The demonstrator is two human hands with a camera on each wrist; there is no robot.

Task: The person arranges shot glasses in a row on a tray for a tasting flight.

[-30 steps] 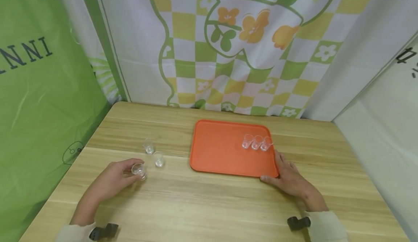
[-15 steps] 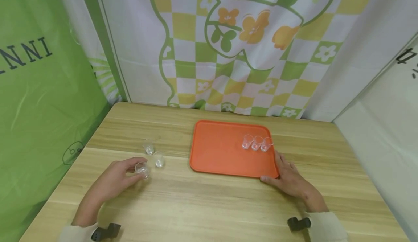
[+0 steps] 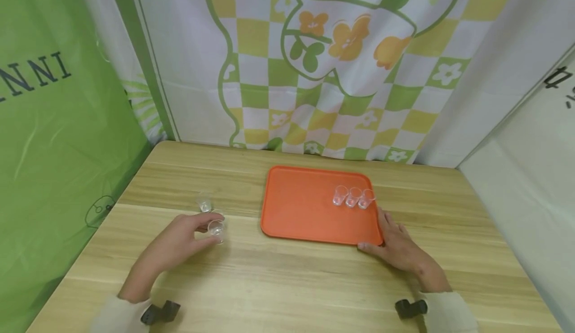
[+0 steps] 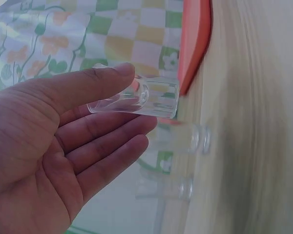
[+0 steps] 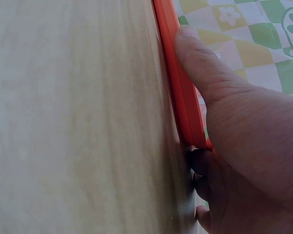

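Orange tray (image 3: pixel 296 208), its near right corner touched by the right hand (image 3: pixel 397 247), grip wide; the left hand (image 3: pixel 179 239), pinching a clear shot glass (image 3: pixel 217 230) above the bench (image 3: pixel 287 288), has moved rightward, bringing it nearer the tray, not yet onto it.

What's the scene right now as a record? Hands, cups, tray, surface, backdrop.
left hand: pinches a clear cup, rim up
right hand: rests against the near right corner of the orange tray, thumb at the near edge
cups on tray: three clear cups, upright in a row toward its right edge
cups on table: two; far cup and near cup, the latter mostly hidden behind the held one in the head view
cup total: six
cup contents: cannot tell
surface: wood-grain table
backdrop: checked, flower-patterned cloth
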